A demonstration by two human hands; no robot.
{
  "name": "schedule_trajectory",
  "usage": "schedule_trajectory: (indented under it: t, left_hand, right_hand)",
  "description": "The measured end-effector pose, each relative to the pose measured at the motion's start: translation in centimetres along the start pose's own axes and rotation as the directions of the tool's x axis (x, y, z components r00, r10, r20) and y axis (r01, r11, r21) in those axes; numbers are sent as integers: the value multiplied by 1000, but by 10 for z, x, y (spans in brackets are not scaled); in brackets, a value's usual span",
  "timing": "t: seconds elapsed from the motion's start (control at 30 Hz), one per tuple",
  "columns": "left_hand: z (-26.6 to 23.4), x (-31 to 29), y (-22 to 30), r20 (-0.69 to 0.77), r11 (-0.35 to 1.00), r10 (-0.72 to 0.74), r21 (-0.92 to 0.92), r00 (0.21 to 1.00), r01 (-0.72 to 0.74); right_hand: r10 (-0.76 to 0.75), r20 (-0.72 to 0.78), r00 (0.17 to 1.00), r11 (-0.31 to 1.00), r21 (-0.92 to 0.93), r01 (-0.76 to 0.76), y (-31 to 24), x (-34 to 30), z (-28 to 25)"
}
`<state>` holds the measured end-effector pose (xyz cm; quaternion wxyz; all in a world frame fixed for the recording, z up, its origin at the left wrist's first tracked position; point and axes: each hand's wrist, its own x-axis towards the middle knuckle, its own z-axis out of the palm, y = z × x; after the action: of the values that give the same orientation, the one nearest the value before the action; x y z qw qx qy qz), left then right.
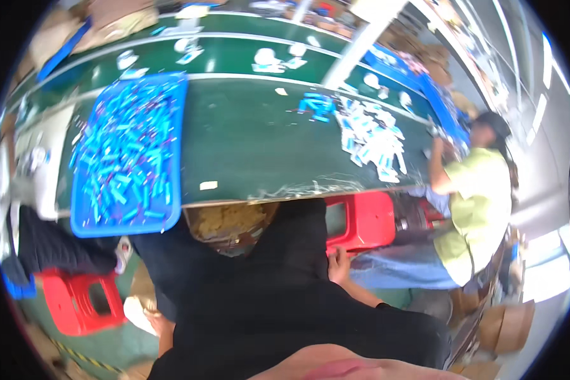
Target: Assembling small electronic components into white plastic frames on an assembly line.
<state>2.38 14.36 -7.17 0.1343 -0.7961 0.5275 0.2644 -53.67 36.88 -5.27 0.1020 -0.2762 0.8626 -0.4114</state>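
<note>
My right hand [339, 266] is at the near edge of a red plastic stool [372, 220], fingers curled against it, beside the bench. Down at the left, my left hand [161, 322] is against a pale beige object [140, 305] whose kind I cannot make out; blur and the object hide its fingers. Ahead on the green bench stands a blue tray [177, 152] heaped with small blue cylindrical parts [130, 142] with thin wires. Farther right lie a small group of blue parts [318, 106] and a pile of white and blue flat pieces [370, 136].
A co-worker in a yellow top [478, 209] sits at the right; another person's dark-trousered leg [63, 244] is at the left near a red stool [82, 304]. White items [267, 58] sit on the green conveyor [228, 54] behind. An open cardboard box [231, 221] is below the bench edge.
</note>
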Motion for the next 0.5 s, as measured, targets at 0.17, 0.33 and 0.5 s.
schedule_trajectory:
  t: [0.17,0.33,0.5]
  left_hand:
    - [-1,92,118,-121,979,201,70,972,-193]
    - [48,120,249,-106,852,510,201,854,-484]
    - [85,117,289,-121,811,573,225,810,-540]
  right_hand:
    - [290,202,936,930,-290,-225,204,-130,3]
    - [423,124,898,900,-171,-401,152,-161,8]
    - [423,261,868,906,-138,-400,111,-119,7]
